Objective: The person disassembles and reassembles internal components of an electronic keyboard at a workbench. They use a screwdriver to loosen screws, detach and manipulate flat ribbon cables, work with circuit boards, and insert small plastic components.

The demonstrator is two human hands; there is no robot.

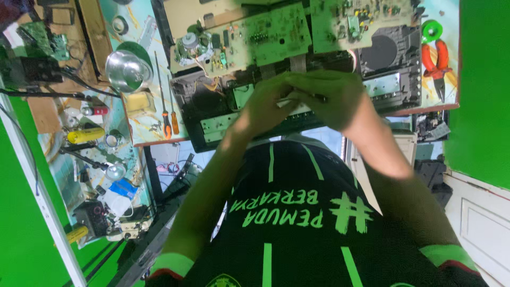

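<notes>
head view, looking down over the chest: both hands meet over an opened black chassis at the near edge of the bench. left hand and right hand are curled together round a small pale part, mostly hidden under the fingers, so can't tell how tight the pinch is. it looks light, thin and probably brittle, so i'd hold it by the edges. green boards are flipped up just beyond, two screwdrivers off to the left, red pliers well off to the right
</notes>
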